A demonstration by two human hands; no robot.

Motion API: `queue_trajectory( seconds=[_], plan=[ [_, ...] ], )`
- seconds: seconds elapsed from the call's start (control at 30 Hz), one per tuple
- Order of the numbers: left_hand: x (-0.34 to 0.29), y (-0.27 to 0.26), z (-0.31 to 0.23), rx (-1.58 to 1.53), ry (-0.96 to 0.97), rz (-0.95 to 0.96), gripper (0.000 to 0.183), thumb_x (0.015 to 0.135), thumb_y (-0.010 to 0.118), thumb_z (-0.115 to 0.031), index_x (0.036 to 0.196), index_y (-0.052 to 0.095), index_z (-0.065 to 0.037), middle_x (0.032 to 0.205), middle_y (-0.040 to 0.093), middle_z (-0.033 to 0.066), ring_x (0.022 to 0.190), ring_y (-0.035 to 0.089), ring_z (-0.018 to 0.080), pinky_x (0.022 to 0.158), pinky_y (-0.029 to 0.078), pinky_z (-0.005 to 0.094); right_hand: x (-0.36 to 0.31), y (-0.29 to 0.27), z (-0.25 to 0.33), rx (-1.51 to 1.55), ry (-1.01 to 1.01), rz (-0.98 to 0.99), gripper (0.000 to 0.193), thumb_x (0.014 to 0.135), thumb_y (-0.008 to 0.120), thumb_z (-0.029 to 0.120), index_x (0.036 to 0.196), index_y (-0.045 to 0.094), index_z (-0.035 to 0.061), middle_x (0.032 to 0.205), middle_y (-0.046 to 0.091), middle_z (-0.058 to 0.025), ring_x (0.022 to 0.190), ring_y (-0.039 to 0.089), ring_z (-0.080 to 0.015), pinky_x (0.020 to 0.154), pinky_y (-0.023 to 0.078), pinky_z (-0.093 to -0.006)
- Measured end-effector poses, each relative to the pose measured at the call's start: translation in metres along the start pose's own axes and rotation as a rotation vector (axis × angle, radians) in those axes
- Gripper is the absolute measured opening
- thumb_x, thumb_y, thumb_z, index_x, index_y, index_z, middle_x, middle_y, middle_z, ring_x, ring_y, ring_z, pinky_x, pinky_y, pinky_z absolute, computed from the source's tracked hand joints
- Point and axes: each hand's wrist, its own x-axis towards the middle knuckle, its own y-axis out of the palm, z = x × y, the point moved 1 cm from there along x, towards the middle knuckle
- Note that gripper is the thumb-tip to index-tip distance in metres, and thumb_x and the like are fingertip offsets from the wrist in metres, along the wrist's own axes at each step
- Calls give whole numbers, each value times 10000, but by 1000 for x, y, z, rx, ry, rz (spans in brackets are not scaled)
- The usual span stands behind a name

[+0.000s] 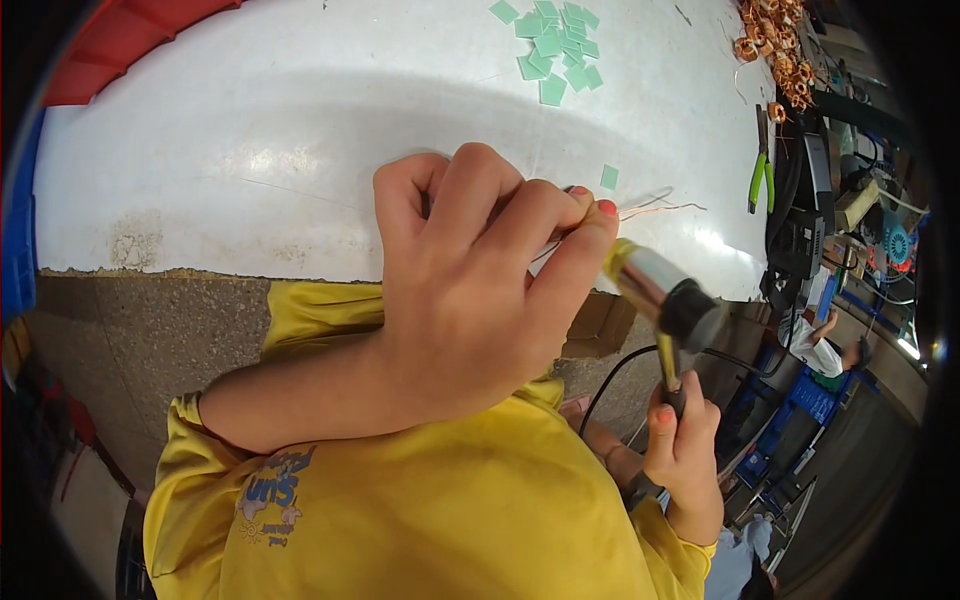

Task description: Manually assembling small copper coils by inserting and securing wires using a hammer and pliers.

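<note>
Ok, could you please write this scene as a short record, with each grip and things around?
Left grip: pinches thin wires; anything else held is hidden
Right grip: holds a hammer, its blurred head close to left grip
White table: pile of green squares, one lone green square
Toward right: green-handled pliers, copper coils

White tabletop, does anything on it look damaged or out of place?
Yes: the white tabletop has a chipped, ragged near edge and a brownish blemish toward its left end. One pale green square lies apart from the loose cluster of similar squares.
</note>
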Motion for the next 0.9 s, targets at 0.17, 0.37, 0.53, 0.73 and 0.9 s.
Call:
queue_trajectory(
  seconds=[0.17, 0.37, 0.53, 0.73, 0.9],
  plan=[
    [3, -3, -2, 55, -19, 36, 384, 617, 719, -59, 995, 652, -53, 824, 619, -27, 685, 412, 145, 751, 313, 308, -3, 7, 5, 140, -31, -220, 218, 868, 486, 204, 882, 483, -13, 596, 490, -38, 456, 388, -147, 451, 328, -241],
    [4, 4, -3, 61, -32, -62, 341, 670, 601, -12, 1009, 570, 2, 637, 408, 9, 648, 347, 169, 619, 282, 348, 12, 17, 10, -157, -45, -210, 263, 909, 445, 256, 889, 484, -4, 573, 448, -34, 449, 358, -145, 449, 314, -256],
    [4, 5, -1, 49, -38, -88, 359, 666, 582, -24, 1022, 557, 15, 614, 405, 10, 650, 347, 170, 619, 278, 345, 3, 9, 1, -404, -187, -223, 168, 688, 661, 16, 774, 517, 22, 782, 582, -112, 488, 428, -222, 444, 383, -275],
    [4, -2, -5, 81, -122, 54, 551, 594, 711, -81, 1122, 572, -6, 804, 643, -38, 674, 419, 128, 770, 312, 304, 14, 15, 4, -378, -140, -172, 190, 638, 692, 18, 734, 527, 15, 747, 558, -110, 473, 407, -243, 436, 377, -297],
    [5, -3, -6, 57, -122, 31, 538, 600, 710, -85, 1115, 572, -10, 804, 635, -38, 679, 427, 128, 770, 312, 313, 13, 13, 3, -468, -152, -161, 172, 652, 671, 23, 754, 533, 30, 764, 542, -102, 476, 415, -247, 428, 371, -314]
  ],
)
